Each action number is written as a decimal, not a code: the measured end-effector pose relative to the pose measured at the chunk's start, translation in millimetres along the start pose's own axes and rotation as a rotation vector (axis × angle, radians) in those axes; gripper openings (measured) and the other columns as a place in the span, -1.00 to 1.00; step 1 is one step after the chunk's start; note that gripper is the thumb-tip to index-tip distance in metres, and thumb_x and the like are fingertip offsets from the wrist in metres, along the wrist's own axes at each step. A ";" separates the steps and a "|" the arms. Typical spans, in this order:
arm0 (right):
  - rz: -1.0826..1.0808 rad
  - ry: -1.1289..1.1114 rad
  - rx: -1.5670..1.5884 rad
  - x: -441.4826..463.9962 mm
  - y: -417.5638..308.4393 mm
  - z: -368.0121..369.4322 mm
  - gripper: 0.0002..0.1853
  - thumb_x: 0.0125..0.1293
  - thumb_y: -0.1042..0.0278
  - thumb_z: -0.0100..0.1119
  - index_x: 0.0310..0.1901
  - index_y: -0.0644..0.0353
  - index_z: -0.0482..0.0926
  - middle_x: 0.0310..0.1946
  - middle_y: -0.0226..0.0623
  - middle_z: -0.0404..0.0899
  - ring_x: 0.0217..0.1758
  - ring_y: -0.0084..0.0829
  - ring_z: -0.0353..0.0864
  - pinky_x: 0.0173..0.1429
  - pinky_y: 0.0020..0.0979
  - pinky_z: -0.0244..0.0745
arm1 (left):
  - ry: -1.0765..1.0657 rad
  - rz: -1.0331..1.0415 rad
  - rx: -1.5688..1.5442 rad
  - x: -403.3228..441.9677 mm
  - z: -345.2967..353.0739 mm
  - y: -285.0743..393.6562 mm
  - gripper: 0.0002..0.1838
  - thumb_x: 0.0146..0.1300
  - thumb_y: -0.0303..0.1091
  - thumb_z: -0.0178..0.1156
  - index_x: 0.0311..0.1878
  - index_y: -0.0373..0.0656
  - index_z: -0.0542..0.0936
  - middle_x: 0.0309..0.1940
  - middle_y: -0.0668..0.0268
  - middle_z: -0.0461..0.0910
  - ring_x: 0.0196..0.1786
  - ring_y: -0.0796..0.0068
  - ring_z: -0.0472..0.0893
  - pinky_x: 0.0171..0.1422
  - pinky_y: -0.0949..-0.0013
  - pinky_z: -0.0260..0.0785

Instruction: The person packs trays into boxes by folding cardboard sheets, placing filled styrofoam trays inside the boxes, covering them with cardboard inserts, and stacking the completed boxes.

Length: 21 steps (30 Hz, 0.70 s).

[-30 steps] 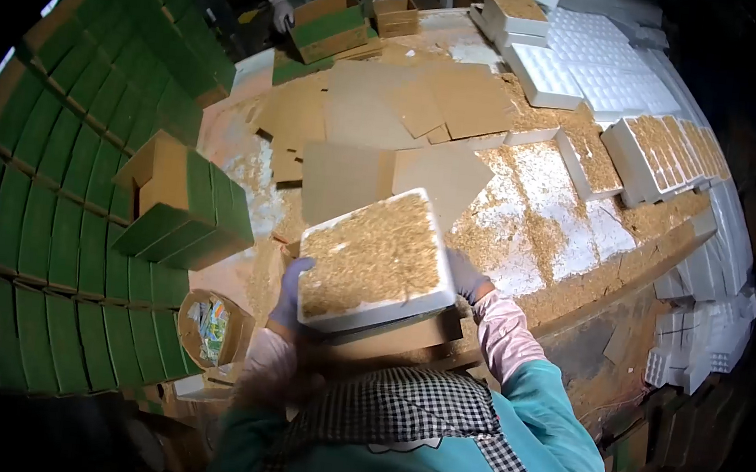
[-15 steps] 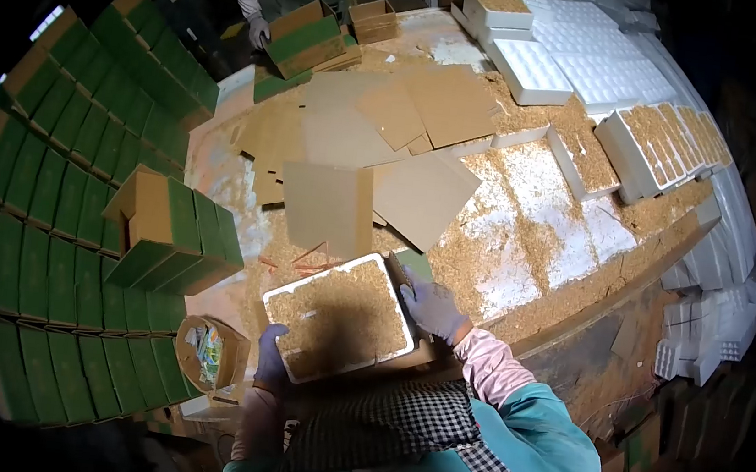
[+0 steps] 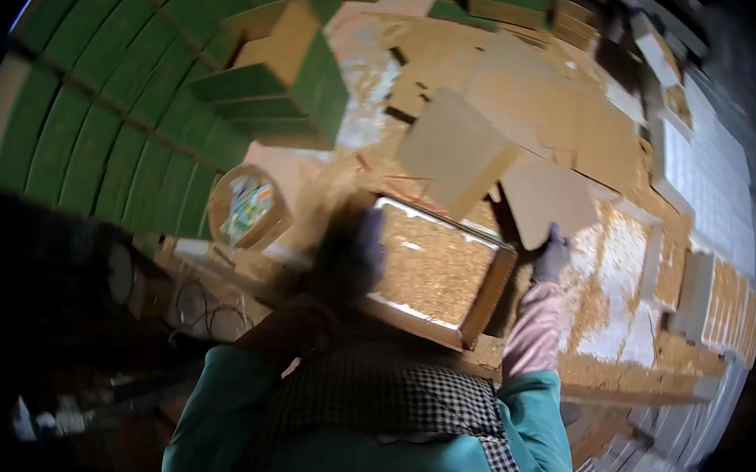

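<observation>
A white tray filled with brown shavings [image 3: 435, 265] sits inside an open cardboard box [image 3: 490, 294] at the table's front edge. Beside the box's left side is my gloved left hand [image 3: 360, 253], smeared by motion, so its fingers cannot be made out. My gloved right hand [image 3: 553, 253] is to the right of the box, fingers at the lower corner of a loose cardboard sheet [image 3: 543, 198], apparently pinching it. Another greyish sheet [image 3: 452, 147] lies just behind the box.
Green cartons [image 3: 87, 113] are stacked at the left, with an open carton [image 3: 277, 59] beside them. A round container of packets [image 3: 250, 209] stands near the front left. White foam trays [image 3: 712, 170] and shavings-filled trays [image 3: 730, 305] are at the right.
The filled tray has gone from between my hands into the box. My right hand has let go of it and moved right to the cardboard sheet. The view has turned.
</observation>
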State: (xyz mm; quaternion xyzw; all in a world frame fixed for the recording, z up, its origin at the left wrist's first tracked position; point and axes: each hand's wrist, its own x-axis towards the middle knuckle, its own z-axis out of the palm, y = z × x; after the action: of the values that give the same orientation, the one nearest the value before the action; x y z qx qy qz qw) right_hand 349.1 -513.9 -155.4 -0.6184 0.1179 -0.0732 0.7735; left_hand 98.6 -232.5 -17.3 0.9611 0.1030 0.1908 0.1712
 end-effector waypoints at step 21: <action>-0.507 -0.162 -0.526 -164.6 -183.2 -5.8 -0.63 0.39 0.57 0.11 0.21 0.43 0.46 0.11 -0.18 0.51 0.12 -0.38 0.49 0.24 -0.36 0.38 | -0.092 -0.378 0.256 -46.6 -19.5 -354.0 -0.81 0.20 -0.16 0.22 -0.26 0.01 0.73 -0.21 0.28 0.69 -0.05 0.24 0.63 0.05 0.17 0.48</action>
State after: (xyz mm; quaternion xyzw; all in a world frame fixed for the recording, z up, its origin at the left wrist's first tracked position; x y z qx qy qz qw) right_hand 195.3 -517.8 36.9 -0.8093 -0.0858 -0.1804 0.5524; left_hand 1.6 86.6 -146.3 0.9462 0.2969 0.0968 0.0849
